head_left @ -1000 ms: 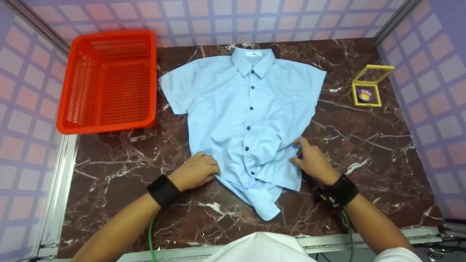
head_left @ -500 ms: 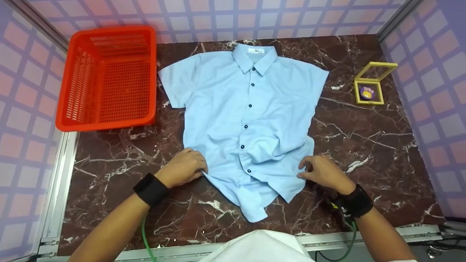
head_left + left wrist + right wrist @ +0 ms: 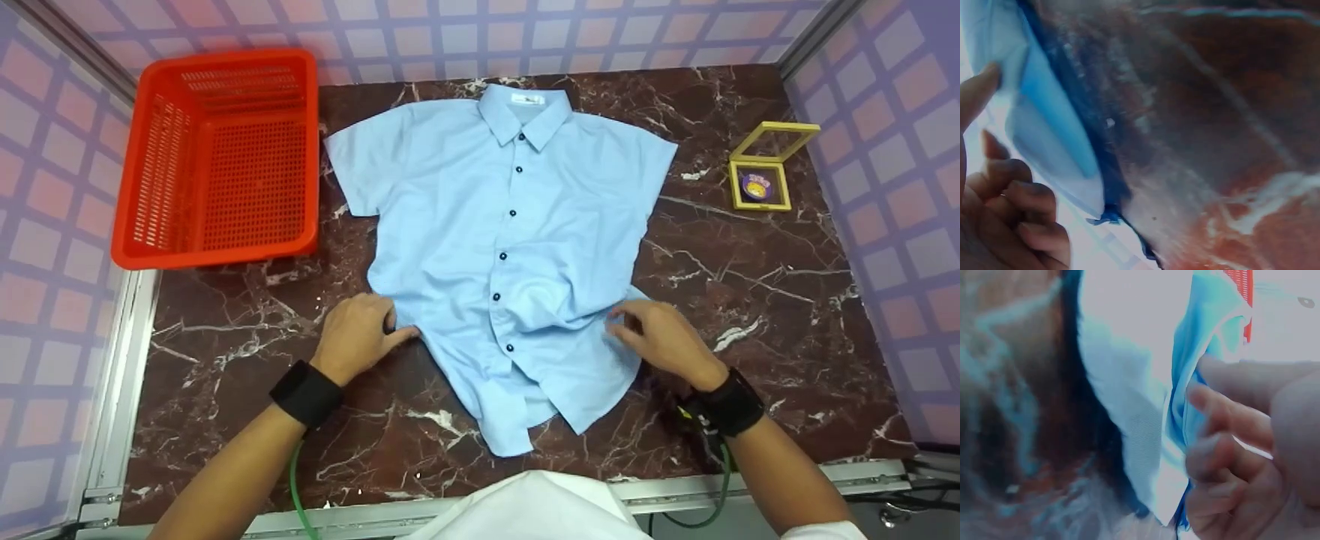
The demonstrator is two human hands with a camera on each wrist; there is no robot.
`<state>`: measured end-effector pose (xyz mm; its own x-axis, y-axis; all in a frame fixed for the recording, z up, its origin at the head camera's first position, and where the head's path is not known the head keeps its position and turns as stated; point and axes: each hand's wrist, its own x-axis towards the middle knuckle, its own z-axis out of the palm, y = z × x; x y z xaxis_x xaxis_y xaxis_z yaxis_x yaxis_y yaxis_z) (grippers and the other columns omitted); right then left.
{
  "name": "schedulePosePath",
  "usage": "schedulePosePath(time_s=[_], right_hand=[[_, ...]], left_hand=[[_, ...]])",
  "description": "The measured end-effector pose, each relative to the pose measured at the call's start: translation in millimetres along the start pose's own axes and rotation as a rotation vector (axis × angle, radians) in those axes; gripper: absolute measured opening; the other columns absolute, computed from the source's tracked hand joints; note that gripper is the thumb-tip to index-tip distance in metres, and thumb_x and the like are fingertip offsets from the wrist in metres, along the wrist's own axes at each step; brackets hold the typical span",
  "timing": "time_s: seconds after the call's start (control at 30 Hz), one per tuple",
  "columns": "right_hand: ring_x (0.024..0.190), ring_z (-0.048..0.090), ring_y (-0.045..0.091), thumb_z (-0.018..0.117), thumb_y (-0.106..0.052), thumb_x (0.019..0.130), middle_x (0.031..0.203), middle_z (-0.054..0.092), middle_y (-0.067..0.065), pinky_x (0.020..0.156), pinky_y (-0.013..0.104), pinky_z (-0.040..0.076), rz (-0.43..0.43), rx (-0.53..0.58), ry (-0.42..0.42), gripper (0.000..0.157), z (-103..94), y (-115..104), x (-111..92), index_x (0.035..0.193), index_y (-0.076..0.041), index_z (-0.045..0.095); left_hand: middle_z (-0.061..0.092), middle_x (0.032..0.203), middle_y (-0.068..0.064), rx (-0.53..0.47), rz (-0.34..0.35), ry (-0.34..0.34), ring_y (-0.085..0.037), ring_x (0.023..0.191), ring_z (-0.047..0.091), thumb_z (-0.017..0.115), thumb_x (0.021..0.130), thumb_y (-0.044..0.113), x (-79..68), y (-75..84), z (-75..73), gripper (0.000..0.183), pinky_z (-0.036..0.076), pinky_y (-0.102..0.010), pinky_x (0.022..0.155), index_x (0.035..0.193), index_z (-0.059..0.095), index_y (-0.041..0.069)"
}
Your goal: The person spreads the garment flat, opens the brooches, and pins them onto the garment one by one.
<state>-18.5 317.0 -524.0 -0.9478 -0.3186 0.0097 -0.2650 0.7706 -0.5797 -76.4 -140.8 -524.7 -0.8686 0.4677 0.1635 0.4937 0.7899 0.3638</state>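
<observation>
Holding our left hand [image 3: 356,335], thumb and fingers apart, at the left edge of the blue shirt [image 3: 461,195] on the table [image 3: 247,390], we are resting our right hand [image 3: 669,341] at its right side, fingers narrow, possible pinch impossible to tell.

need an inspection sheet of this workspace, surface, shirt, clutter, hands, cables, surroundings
Surface: dark marbled table with pale veins.
Job's things: light-blue shirt lying front up, collar at the far side, lower part creased.
Clutter: red basket at far left; open yellow case at far right.
Left hand: at the shirt's left edge, thumb and fingers apart.
Right hand: at the shirt's lower right side; whether it pinches cloth is unclear.
Cables: green cable below the left wrist, another near the right.
Surroundings: checked wall, metal rail at left.
</observation>
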Motion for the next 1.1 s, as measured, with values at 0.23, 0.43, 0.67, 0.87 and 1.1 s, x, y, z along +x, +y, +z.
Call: schedulePosePath(time_s=[0.23,0.43,0.67,0.87,1.1], right_hand=[[0.073,0.053,0.018,0.076,-0.015,0.09,0.084,0.058,0.006,0.066,0.034,0.043,-0.018,-0.019,0.221,0.015,-2.2,-1.7,37.7,0.101,-0.005,0.074],[0.099,0.054,0.033,0.074,-0.018,0.092,0.109,0.061,0.016,0.084,0.045,0.042,-0.023,-0.044,0.209,0.025,-8.6,-1.1,67.0,0.112,-0.003,0.07],[0.13,0.044,0.047,0.068,-0.017,0.096,0.139,0.051,0.03,0.11,0.056,0.031,0.01,-0.042,0.133,0.039,-9.9,9.3,98.2,0.128,0.003,0.06],[0.141,0.031,0.05,0.058,-0.025,0.102,0.151,0.034,0.037,0.115,0.06,0.023,0.127,-0.081,-0.022,0.053,-5.1,25.1,109.9,0.145,0.004,0.047],[0.146,0.015,0.053,0.051,-0.029,0.105,0.156,0.02,0.039,0.119,0.059,0.011,0.155,-0.139,-0.091,0.058,-4.1,36.1,113.5,0.15,0.005,0.039]], left_hand=[[0.062,0.073,-0.005,-0.032,-0.198,-0.063,-0.031,0.065,0.062,0.073,0.089,0.048,-3.6,7.5,5.4,0.04,0.048,-0.046,0.058,0.077,0.065,0.012],[0.062,0.083,-0.009,-0.34,-0.311,-0.08,-0.028,0.077,0.062,0.074,0.092,0.031,2.7,18.8,10.8,0.029,0.049,-0.043,0.068,0.09,0.059,0.007],[0.065,0.099,-0.013,-0.699,-0.502,-0.053,-0.024,0.091,0.064,0.069,0.091,0.013,7.1,27.3,17.4,0.025,0.053,-0.036,0.082,0.11,0.058,0.001],[0.057,0.101,-0.016,-1.024,-0.613,-0.094,-0.021,0.076,0.061,0.062,0.09,-0.001,0.1,31.7,15.6,0.038,0.057,-0.033,0.067,0.125,0.048,-0.008],[0.049,0.137,-0.026,-0.757,-0.533,-0.164,-0.034,0.128,0.047,0.07,0.085,0.005,-14.8,21.1,1.3,0.068,0.035,-0.044,0.11,0.142,0.035,-0.009]])
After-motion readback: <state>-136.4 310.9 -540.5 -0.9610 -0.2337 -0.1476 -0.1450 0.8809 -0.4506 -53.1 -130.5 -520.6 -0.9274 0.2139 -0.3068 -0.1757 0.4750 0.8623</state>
